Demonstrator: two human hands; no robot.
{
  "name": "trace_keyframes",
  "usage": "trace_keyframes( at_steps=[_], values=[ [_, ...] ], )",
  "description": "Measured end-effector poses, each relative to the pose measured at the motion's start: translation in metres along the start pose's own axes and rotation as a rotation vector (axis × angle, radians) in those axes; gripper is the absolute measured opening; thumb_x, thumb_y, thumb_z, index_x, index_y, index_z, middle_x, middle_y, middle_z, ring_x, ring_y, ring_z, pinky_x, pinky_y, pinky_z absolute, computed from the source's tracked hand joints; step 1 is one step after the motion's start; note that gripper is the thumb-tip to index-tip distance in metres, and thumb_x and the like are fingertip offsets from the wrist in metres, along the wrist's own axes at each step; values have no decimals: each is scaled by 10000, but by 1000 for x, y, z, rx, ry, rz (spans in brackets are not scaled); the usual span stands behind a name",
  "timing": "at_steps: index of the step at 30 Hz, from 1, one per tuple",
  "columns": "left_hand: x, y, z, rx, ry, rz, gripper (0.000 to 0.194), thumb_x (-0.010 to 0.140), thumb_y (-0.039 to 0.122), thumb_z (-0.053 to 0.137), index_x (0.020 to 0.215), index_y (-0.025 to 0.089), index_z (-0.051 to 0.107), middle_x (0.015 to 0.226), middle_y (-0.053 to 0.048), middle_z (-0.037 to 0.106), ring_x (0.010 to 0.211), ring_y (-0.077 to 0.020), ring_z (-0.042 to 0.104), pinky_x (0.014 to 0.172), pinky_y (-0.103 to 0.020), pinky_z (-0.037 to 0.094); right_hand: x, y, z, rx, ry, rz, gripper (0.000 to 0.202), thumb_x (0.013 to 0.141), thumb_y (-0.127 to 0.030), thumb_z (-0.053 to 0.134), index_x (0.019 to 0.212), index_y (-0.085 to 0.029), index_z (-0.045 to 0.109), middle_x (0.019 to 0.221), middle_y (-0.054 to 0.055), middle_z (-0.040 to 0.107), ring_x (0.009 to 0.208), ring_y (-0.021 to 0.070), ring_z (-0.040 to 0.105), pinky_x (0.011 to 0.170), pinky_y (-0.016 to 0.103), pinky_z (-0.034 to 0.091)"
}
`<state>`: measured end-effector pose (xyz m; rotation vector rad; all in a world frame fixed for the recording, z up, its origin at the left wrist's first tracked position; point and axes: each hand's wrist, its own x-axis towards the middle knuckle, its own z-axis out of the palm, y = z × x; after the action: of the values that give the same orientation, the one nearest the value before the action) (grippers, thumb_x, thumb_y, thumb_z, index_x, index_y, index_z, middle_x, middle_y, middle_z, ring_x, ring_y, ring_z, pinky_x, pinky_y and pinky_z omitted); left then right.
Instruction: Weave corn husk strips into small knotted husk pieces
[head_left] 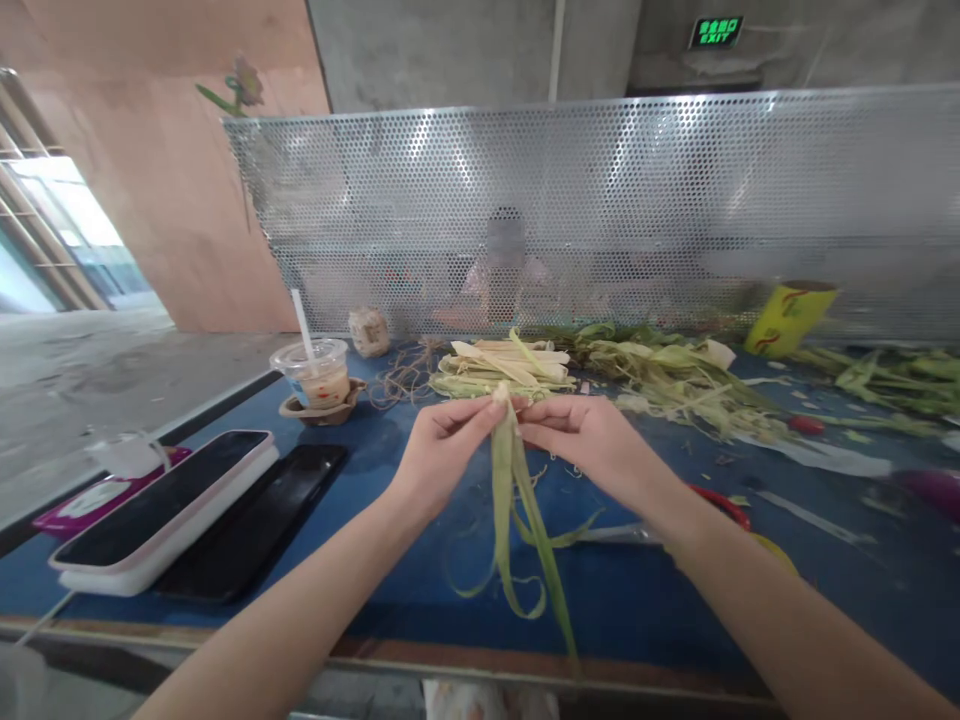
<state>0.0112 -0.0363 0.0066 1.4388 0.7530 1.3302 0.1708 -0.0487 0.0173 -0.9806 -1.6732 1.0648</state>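
Over the middle of the blue table, my left hand (450,440) pinches the top of a bunch of green corn husk strips (504,500). My right hand (574,430) grips the same bunch from the other side, close to its pale knotted-looking top. The strips hang down between my hands, and their curled ends reach toward the table's front edge. Just beyond my fingers lies a pile of flat, pale husk pieces (510,362). Partly hidden under my right forearm is a pair of scissors with a red handle (724,503).
Phones (169,495) lie at the left, near a drink cup with a straw (319,375) in a cardboard holder. Loose husks (675,375) cover the back right beside a yellow roll (791,318). A perforated metal screen (600,200) closes off the far side; a person sits behind it.
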Motion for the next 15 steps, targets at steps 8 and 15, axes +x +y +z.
trace_keyframes(
  at_steps=[8, 15],
  values=[
    [3, 5, -6, -167, 10, -152, 217, 711, 320, 639, 836, 151, 690, 820, -63, 707, 724, -178, 666, 720, -292, 526, -76, 16, -106, -1064, -30, 64, 267, 749, -274, 496, 929, -214, 683, 991, 107, 668, 944, 258, 600, 860, 405, 438],
    [0, 3, -1, -112, -36, -155, 238, 704, 334, 637, 853, 155, 688, 825, -60, 698, 601, -133, 643, 594, -253, 538, -125, 52, -101, -1139, -48, 113, 382, 718, -176, 411, 998, -228, 665, 1003, 140, 663, 934, 251, 618, 796, 350, 476]
  ],
)
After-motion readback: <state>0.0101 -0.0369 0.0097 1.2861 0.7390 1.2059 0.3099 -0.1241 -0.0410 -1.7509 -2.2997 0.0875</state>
